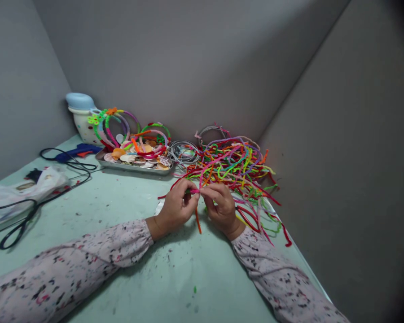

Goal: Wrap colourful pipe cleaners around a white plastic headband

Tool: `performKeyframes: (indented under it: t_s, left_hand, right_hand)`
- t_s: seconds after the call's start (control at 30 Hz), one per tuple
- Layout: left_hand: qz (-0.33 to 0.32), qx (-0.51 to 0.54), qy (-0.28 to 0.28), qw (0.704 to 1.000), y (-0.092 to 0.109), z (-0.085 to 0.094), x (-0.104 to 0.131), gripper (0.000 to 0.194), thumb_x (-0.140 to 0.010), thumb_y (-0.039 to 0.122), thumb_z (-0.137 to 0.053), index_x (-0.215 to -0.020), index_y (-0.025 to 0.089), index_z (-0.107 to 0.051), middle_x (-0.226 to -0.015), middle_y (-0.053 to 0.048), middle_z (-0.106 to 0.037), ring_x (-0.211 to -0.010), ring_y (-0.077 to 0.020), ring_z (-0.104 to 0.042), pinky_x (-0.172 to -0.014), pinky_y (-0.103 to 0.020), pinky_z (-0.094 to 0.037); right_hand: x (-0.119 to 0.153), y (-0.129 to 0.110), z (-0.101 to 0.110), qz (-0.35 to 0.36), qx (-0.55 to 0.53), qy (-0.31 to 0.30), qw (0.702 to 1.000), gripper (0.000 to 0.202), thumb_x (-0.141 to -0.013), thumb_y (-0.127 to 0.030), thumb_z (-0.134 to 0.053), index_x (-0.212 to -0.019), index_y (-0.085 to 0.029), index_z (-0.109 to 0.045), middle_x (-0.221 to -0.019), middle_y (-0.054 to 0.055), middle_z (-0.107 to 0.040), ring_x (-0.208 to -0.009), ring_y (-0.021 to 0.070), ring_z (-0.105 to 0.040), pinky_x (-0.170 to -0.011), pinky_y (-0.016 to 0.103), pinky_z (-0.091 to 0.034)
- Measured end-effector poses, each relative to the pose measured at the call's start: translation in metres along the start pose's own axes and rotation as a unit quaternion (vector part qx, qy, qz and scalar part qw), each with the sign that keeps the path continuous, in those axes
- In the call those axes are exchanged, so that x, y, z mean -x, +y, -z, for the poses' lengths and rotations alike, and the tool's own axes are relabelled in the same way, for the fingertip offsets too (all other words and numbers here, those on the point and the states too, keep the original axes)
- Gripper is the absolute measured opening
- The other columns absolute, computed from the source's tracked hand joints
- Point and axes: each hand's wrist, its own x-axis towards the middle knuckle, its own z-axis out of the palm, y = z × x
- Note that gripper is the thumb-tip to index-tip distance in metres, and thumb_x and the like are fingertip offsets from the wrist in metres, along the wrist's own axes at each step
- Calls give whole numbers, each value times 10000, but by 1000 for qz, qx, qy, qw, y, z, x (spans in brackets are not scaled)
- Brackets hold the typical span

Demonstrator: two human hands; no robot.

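A bright pink pipe cleaner (206,171) rises from between my fingertips toward the colourful heap behind. My left hand (177,205) pinches its wound pink part, with a bit of green showing at the fingers. Close beside it, my right hand (221,207) has its thumb and fingers closed on the pink pipe cleaner. The two sets of fingertips almost touch. Below them an orange pipe cleaner (198,222) hangs or lies over the table. Red-handled pliers (249,217) lie partly behind my right hand.
A large tangle of pipe cleaners (235,161) covers the table's back right. Left of it are wire coils (183,153) and a metal tray (134,169) with shells and wrapped rings. Farther left stand a blue-lidded container (84,121), a black cable (30,229) and a plastic bag (50,179).
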Motion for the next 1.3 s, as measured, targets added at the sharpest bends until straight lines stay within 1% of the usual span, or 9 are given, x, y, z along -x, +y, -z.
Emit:
performKeyframes:
  t_s: [0.07, 0.2, 0.5, 0.73, 0.93, 1.13, 1.3]
  left_hand:
    - [-12, 1, -6, 1000, 1, 1, 0, 47, -877, 219, -490, -894, 180, -509, -833, -25, -530, -746, -147, -498, -691, -282, -420]
    - [-5, -5, -1, 1000, 1, 3, 1, 95, -914, 240, -447, -897, 185, -523, -845, -33, -543, -779, -159, -504, -724, -296, -419]
    - [-1, -3, 2, 1000, 0, 1, 1, 94, -919, 235, -458, -900, 178, -530, -852, -34, -556, -791, -156, -513, -729, -293, -420]
    - [-6, -7, 2, 1000, -2, 0, 3, 106, -926, 255, -453, -913, 184, -531, -870, -44, -571, -825, -169, -535, -760, -305, -435]
    - [-10, -13, 6, 1000, -2, -1, 3, 98, -922, 240, -461, -914, 181, -539, -866, -45, -574, -818, -166, -534, -751, -302, -435]
    - [-27, -21, 10, 999, -3, -1, 3, 79, -914, 214, -470, -900, 176, -538, -851, -40, -572, -798, -158, -525, -733, -295, -428]
    - [-44, -32, 13, 998, -4, -1, 3, 75, -914, 205, -469, -906, 175, -537, -851, -42, -566, -797, -159, -524, -732, -295, -429]
  right_hand:
    - [0, -1, 0, 3, 4, 7, 1000, 326, -868, -129, -550, -1134, -304, -618, -937, 48, -635, -866, 198, -600, -754, 373, -491]
    - [-1, -2, 0, -5, 15, 0, 1000, 298, -876, -149, -549, -1122, -301, -619, -933, 48, -639, -869, 199, -608, -761, 379, -501]
    - [-1, -2, 0, 17, 25, 8, 1000, 343, -866, -120, -561, -1159, -294, -591, -955, 55, -625, -882, 195, -599, -757, 377, -508]
    - [0, -2, -1, -14, 15, 3, 1000, 269, -886, -178, -553, -1112, -300, -633, -949, 50, -635, -886, 200, -604, -781, 387, -508]
    - [-1, -2, -2, -9, 21, 13, 1000, 270, -883, -156, -559, -1107, -289, -626, -945, 57, -633, -888, 200, -604, -767, 384, -521]
    - [0, -1, -2, -13, 27, 9, 1000, 261, -886, -170, -561, -1109, -287, -630, -947, 56, -638, -888, 201, -607, -768, 387, -523]
    - [0, -2, -2, 0, 19, 16, 1000, 284, -875, -145, -573, -1123, -269, -631, -956, 64, -638, -893, 197, -601, -780, 375, -518]
